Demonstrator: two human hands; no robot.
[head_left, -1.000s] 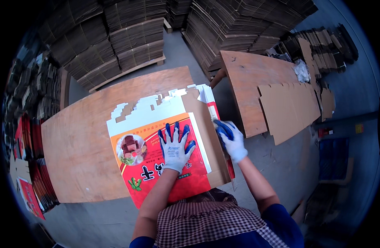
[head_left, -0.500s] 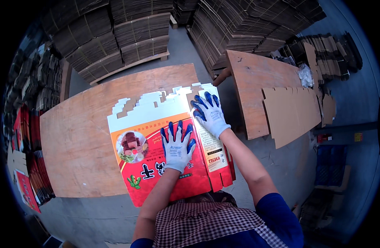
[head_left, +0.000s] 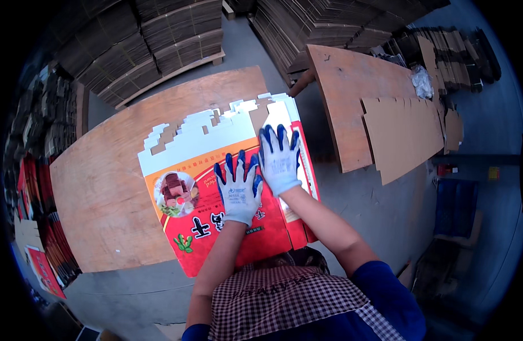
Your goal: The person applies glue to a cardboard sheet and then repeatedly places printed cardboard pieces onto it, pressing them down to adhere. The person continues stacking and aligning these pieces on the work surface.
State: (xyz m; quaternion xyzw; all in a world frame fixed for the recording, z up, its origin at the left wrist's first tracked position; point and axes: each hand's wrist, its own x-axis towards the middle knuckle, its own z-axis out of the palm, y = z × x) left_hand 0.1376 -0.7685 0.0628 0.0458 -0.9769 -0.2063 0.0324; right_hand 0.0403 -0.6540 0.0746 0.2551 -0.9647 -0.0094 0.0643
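A flat, printed cardboard box blank (head_left: 210, 250), red and orange with a food picture, lies at the near right edge of a wooden table (head_left: 102, 199). White and brown flaps of several layered blanks (head_left: 199, 128) stick out unevenly along its far side. My left hand (head_left: 237, 190), in a white glove with blue fingertips, rests flat on the red panel, fingers spread. Just beside it, my right hand (head_left: 279, 159), gloved alike, lies flat with fingers stretched over the pale side panel and its fold. Neither hand grips anything.
A second wooden table (head_left: 352, 85) stands to the right, bearing a plain brown cardboard sheet (head_left: 403, 136) and crumpled clear plastic (head_left: 422, 82). Tall bundled cardboard stacks (head_left: 182, 45) rise beyond. Red printed blanks (head_left: 45, 267) are piled at the left. A blue crate (head_left: 456, 207) sits far right.
My right hand has shifted left across the side panel, closer to my left hand. My left hand stays on the red panel. The whole view has shifted slightly.
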